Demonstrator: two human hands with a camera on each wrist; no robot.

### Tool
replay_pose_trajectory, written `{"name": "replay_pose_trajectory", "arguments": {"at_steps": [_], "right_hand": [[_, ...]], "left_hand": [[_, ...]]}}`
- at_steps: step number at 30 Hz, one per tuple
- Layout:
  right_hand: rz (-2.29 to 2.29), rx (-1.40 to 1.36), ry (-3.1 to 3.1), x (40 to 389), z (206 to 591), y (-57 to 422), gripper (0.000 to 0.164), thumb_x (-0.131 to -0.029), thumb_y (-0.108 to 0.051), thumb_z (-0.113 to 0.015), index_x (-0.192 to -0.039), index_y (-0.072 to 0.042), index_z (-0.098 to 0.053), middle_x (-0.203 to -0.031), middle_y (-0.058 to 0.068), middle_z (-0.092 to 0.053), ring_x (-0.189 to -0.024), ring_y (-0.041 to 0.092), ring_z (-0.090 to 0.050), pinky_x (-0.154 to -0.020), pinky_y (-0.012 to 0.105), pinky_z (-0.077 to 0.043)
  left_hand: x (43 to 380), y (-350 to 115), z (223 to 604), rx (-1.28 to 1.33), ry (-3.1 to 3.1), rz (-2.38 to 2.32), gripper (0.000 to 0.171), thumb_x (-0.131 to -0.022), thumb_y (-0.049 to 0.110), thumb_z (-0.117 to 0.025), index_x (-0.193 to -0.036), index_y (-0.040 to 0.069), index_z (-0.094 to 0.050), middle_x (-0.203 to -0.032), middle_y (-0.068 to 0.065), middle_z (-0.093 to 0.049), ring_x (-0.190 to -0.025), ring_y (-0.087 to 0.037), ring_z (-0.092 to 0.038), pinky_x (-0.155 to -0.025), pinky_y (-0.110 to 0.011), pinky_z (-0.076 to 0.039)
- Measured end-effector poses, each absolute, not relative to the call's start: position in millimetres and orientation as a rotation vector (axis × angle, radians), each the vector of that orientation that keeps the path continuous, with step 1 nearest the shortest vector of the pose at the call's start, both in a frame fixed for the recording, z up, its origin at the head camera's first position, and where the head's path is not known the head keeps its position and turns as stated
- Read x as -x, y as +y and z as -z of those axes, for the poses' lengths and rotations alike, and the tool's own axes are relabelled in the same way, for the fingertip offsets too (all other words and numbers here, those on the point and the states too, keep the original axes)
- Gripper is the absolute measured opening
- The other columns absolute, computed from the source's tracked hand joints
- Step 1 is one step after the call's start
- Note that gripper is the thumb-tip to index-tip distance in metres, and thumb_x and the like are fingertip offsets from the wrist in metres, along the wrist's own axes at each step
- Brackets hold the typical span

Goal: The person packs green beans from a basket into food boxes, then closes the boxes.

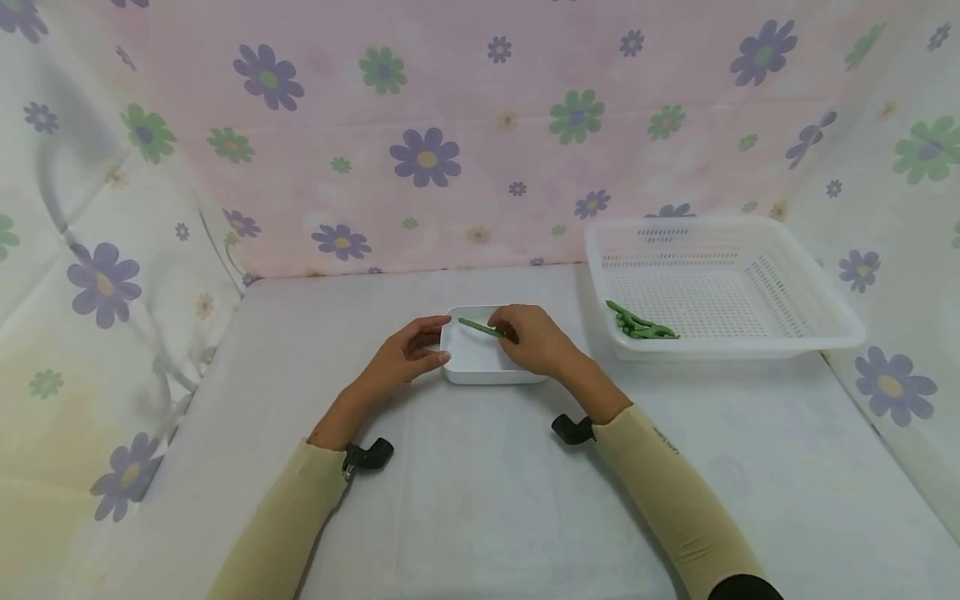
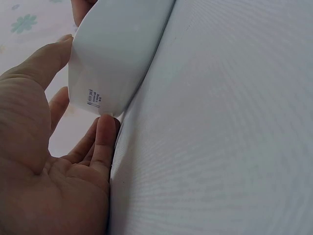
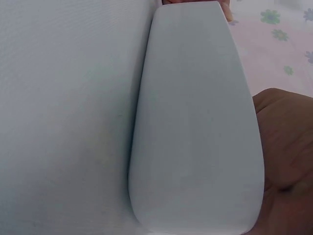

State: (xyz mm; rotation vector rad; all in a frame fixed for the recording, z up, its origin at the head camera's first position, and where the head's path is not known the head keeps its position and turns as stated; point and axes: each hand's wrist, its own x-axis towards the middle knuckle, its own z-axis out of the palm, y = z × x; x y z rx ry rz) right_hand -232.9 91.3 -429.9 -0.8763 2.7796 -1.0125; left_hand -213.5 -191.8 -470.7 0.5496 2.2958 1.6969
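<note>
A small white rectangular tray (image 1: pixel 480 358) rests on the cloth-covered table. My left hand (image 1: pixel 408 350) holds its left end, thumb near the front corner and index finger toward the back. In the left wrist view, the left-hand fingers (image 2: pixel 105 142) reach the end wall of the tray (image 2: pixel 115 54), with small blue print close by. Over the tray's right side, my right hand (image 1: pixel 531 337) pinches a green bean (image 1: pixel 478 327) that points left. The right wrist view shows the tray's side wall (image 3: pixel 195 122) and part of the right hand (image 3: pixel 283 161); the bean is hidden there.
To the right stands a large white perforated plastic basket (image 1: pixel 735 343). Several green beans (image 1: pixel 641 325) lie in its near left corner. Flowered cloth (image 1: pixel 480 192) hangs behind and at both sides of the white table surface (image 1: pixel 465 492).
</note>
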Motion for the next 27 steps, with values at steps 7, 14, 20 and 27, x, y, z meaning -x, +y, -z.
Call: {"name": "replay_pose_trajectory", "arguments": {"at_steps": [7, 14, 20, 27], "right_hand": [[0.931, 0.871, 2.807, 230.4, 428.5, 89.5, 0.021, -0.094, 0.009, -0.067, -0.112, 0.0, -0.075, -0.102, 0.011, -0.075, -0.092, 0.022, -0.069, -0.084, 0.037, -0.06], [0.893, 0.871, 2.826, 231.7, 428.5, 89.5, 0.024, -0.092, 0.012, -0.063, -0.109, 0.0, -0.077, -0.101, 0.01, -0.076, -0.092, 0.022, -0.069, -0.085, 0.037, -0.06], [0.893, 0.875, 2.831, 234.1, 428.9, 90.8, 0.022, -0.095, 0.009, -0.063, -0.11, 0.0, -0.076, -0.101, 0.01, -0.075, -0.093, 0.023, -0.069, -0.085, 0.037, -0.06], [0.922, 0.877, 2.812, 229.7, 423.5, 96.3, 0.015, -0.099, -0.003, -0.069, -0.112, 0.001, -0.075, -0.104, 0.01, -0.074, -0.095, 0.023, -0.068, -0.086, 0.038, -0.059]], "left_hand": [[213.5, -192.6, 472.8, -0.55, 2.308, -1.69, 0.063, -0.1, 0.015, -0.077, -0.157, 0.021, -0.051, -0.153, -0.013, -0.053, -0.139, -0.033, -0.055, -0.111, -0.033, -0.051], [215.4, -193.0, 473.7, -0.595, 2.29, -1.711, 0.063, -0.101, 0.012, -0.076, -0.158, 0.019, -0.049, -0.153, -0.014, -0.053, -0.139, -0.033, -0.054, -0.108, -0.029, -0.052], [218.0, -192.4, 472.4, -0.621, 2.291, -1.726, 0.063, -0.1, 0.01, -0.076, -0.157, 0.017, -0.05, -0.154, -0.016, -0.052, -0.141, -0.034, -0.053, -0.108, -0.032, -0.053], [216.2, -192.4, 472.9, -0.586, 2.291, -1.72, 0.063, -0.1, 0.011, -0.077, -0.157, 0.017, -0.051, -0.155, -0.014, -0.051, -0.141, -0.034, -0.052, -0.11, -0.031, -0.052]]}}
